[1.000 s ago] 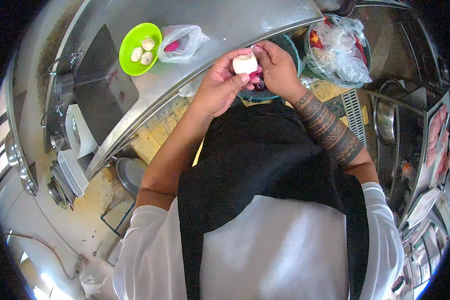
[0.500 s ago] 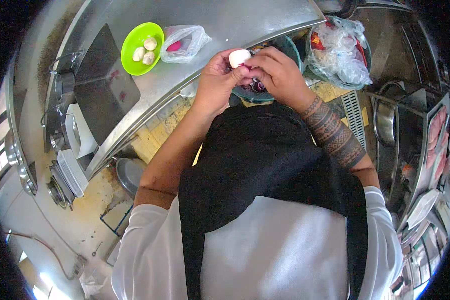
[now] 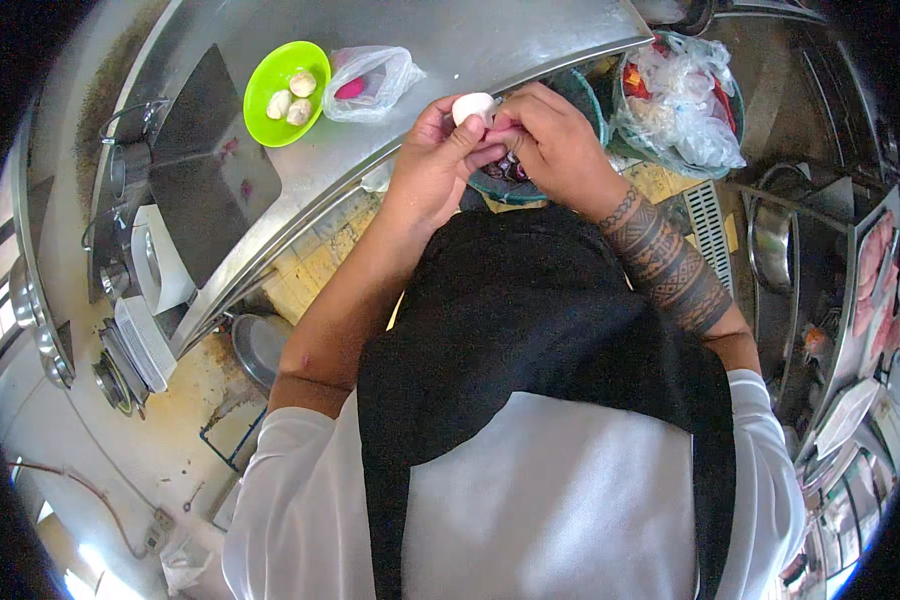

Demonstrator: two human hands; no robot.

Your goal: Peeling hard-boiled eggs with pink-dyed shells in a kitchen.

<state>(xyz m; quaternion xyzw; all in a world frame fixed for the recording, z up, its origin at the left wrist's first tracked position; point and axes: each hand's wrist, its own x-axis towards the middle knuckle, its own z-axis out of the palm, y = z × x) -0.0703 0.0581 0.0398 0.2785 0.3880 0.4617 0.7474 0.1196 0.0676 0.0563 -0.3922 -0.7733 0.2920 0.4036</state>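
My left hand (image 3: pixel 432 165) holds a white, mostly peeled egg (image 3: pixel 473 106) between thumb and fingers, over a dark bin (image 3: pixel 574 95) below the counter edge. My right hand (image 3: pixel 558 145) is closed against its right side, thumb and forefinger pinched together. Whatever sits in that pinch is too small to make out. Dark purple and white scraps (image 3: pixel 500 168) lie in the bin under my hands. On the counter, a lime-green bowl (image 3: pixel 260 85) contains several whitish peeled eggs (image 3: pixel 300 108). Beside it, a clear plastic bag (image 3: pixel 385 85) has a bright magenta egg (image 3: pixel 350 89) inside.
The steel counter (image 3: pixel 420 35) has a raised lip along its near side. A dark board (image 3: pixel 205 170) with pink stains lies at left. Another bin (image 3: pixel 675 110), heaped with plastic bags, stands at right. A floor drain grate (image 3: pixel 710 222) and a shelf rack (image 3: pixel 840 300) are farther right.
The egg has tipped and shifted slightly left in my left hand. My right fingers have moved slightly; the magenta bit seen beneath the egg earlier is now mostly hidden.
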